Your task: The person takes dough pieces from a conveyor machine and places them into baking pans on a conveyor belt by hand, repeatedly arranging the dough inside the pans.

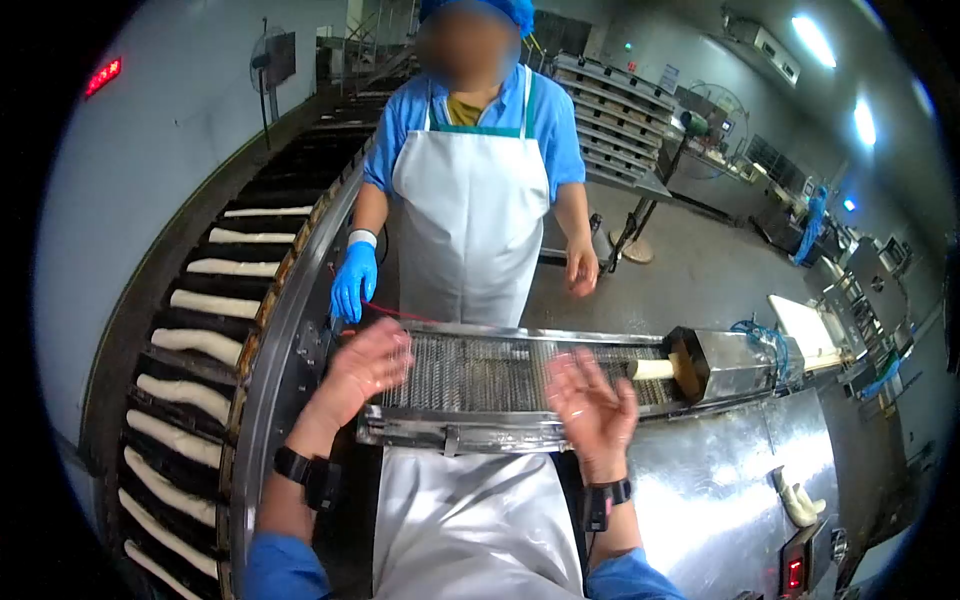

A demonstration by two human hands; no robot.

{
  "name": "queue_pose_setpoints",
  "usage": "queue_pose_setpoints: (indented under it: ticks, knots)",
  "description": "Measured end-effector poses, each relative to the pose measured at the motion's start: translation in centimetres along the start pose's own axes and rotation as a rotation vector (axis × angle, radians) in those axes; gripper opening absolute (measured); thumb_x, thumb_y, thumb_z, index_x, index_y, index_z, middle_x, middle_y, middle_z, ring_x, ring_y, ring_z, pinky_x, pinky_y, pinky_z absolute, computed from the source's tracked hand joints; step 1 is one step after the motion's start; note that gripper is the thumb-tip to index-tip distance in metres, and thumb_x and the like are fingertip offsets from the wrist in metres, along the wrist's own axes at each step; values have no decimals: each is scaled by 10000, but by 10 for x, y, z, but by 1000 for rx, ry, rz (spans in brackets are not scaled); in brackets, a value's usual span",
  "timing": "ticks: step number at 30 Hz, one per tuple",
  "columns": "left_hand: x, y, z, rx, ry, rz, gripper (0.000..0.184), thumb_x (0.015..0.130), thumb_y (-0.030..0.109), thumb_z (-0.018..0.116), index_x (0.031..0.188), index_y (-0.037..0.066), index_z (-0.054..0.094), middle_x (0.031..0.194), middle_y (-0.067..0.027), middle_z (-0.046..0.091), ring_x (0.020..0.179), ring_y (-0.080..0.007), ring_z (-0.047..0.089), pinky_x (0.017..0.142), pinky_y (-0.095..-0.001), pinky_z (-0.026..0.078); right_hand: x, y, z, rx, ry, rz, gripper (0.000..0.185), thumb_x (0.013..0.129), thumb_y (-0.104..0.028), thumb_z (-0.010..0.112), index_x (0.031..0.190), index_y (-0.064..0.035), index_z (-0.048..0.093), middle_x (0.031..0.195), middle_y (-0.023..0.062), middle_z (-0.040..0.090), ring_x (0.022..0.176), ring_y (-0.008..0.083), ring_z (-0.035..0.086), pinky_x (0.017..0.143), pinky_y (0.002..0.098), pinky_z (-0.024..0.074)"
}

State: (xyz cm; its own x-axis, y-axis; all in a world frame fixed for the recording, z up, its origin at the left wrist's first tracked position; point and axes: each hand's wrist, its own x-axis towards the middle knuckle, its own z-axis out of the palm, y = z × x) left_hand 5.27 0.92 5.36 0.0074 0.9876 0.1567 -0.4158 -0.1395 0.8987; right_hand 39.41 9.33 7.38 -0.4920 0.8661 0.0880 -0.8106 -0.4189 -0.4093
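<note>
Mesh belt, steel table beside, floor beyond; dough roll along belt, pointing left; my left hand, right hand empty, fingers open.

Head view: both bare hands, left and right, open and empty over mesh belt | dough piece at metal housing | co-worker opposite, one blue glove | dough strips in trays, left side.

A short, pale dough roll lies lengthwise on the mesh conveyor, towards its right end, smooth and rounded.
</note>
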Motion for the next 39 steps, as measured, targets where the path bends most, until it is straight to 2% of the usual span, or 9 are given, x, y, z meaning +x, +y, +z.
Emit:
queue_pose_setpoints:
  ticks: [3,7,11,15,17,18,21,23,39]
  knots:
    - [5,4,-28,-903,543,352,510,953,347,532,1367,79,403,1352,-145,482,1186,-283,521,978,-446,438,7,-37,-30,329,54,-344,621,798,-271,669,1295,32,453,1355,222,428,1312,322,375,1118,490,283]
    - [-21,-19,-81,-1049,783,304,564,939,373,534,1394,91,357,1379,-148,457,1257,-277,467,968,-430,428,-6,-59,-62,443,234,-430,617,817,-239,630,1317,37,396,1409,236,340,1335,343,333,1132,495,268]
    - [-55,-34,-109,-841,767,226,589,934,371,541,1417,93,350,1420,-128,423,1266,-264,463,975,-370,409,-26,-54,-89,401,343,-461,626,842,-239,595,1349,34,350,1430,243,299,1347,344,312,1129,496,275]
    - [-55,-18,-134,209,1016,-85,505,921,285,567,1362,67,452,1376,-127,466,1241,-264,481,969,-352,414,-36,-58,-119,-220,562,-332,626,863,-256,584,1369,29,350,1412,228,351,1340,341,324,1106,470,299]
    - [-68,4,-123,1477,676,-1,491,864,174,616,1317,37,483,1345,-151,482,1234,-308,476,995,-391,404,-33,-64,-132,-528,719,-309,655,859,-276,605,1390,14,354,1402,237,376,1346,355,314,1099,448,301]
    - [-73,11,-129,1756,465,22,516,801,112,649,1291,46,501,1339,-162,479,1254,-328,447,1035,-418,373,-33,-66,-135,-1099,801,-322,680,855,-290,617,1405,5,346,1420,245,359,1361,372,287,1108,443,281]
    - [-82,8,-133,1833,350,-211,497,797,112,646,1275,63,521,1387,-153,441,1309,-314,392,1079,-426,331,-29,-81,-176,-2176,845,-32,893,846,-442,643,1437,79,222,1502,309,179,1421,418,122,1160,427,145]
    - [-84,3,-124,1985,101,-150,491,804,139,640,1272,44,527,1485,-158,312,1392,-328,256,1140,-443,245,-27,-70,-165,-2325,957,184,986,848,-543,598,1444,101,151,1519,312,84,1426,417,89,1167,433,121]
    - [-65,-19,-133,1727,440,-83,494,783,218,649,1228,19,569,1451,-175,358,1348,-325,333,1098,-418,314,-43,-93,-207,-2497,895,182,1114,795,-622,605,1487,29,24,1557,239,1,1438,393,67,1169,443,89]
